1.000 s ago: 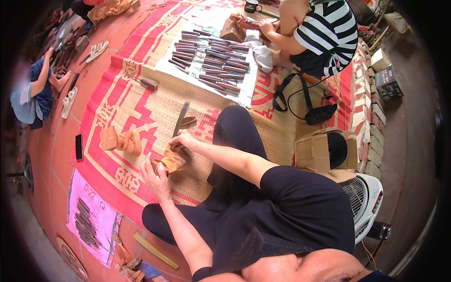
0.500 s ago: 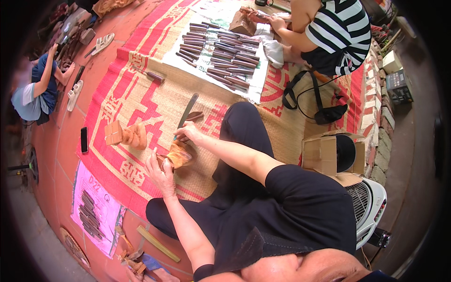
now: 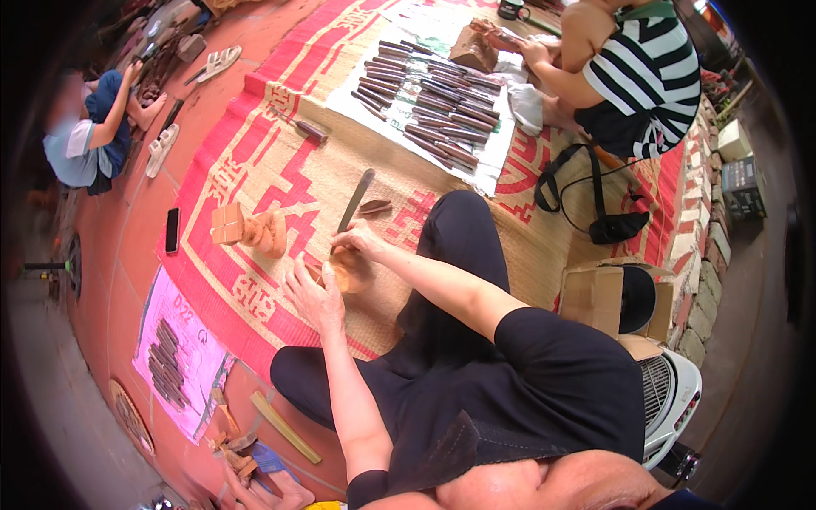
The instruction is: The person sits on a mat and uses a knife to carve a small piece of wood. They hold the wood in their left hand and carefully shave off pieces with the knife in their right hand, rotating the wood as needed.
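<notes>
My right hand (image 3: 360, 240) is closed around a long, flat, dark file (image 3: 354, 202), whose far end points up and away. Beneath both hands is a rounded, pale brown wooden block (image 3: 342, 277) on the woven mat (image 3: 331, 161). My left hand (image 3: 314, 293) reaches to the block's left side, fingers bent around a small brown piece that is mostly hidden. Just beyond the right hand, a dark wooden piece (image 3: 375, 207) lies on the mat. To the left sit a small tied wooden bundle (image 3: 227, 223) and a lumpy pale wooden piece (image 3: 267, 234).
Dark wooden pieces lie on a white sheet (image 3: 387, 115) ahead and a pink sheet (image 3: 183, 323) at left. A person (image 3: 637, 76) in stripes sits far right, another (image 3: 81, 140) far left. A phone (image 3: 172, 231), black bag (image 3: 619, 226) and cardboard box (image 3: 591, 293) lie around.
The whole view has shifted, so the surroundings appear farther right. My left hand's fingers are more stretched over the block's side, and the file stays in my right hand.
</notes>
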{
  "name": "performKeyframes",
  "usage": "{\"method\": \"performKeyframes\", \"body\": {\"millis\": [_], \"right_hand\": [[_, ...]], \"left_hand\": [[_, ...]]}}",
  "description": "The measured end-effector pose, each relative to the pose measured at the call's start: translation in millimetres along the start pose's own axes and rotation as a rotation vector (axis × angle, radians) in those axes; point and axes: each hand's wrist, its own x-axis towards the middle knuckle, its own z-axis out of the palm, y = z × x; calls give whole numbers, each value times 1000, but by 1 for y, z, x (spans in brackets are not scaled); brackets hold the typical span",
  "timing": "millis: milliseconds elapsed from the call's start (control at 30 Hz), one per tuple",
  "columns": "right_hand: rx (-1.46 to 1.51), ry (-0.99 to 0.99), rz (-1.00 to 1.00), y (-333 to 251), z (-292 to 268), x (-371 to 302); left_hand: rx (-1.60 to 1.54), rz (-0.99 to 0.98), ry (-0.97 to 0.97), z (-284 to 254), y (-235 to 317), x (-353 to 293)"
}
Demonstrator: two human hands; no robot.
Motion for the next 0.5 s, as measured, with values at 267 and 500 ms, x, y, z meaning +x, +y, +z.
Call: {"method": "performKeyframes", "body": {"millis": [267,500], "right_hand": [[10,158,77,-11,-2,-3],[-31,-35,-64,-6,6,-17]], "left_hand": [[-33,31,15,-3,-17,-4],[-96,80,15,-8,-13,-10]]}}
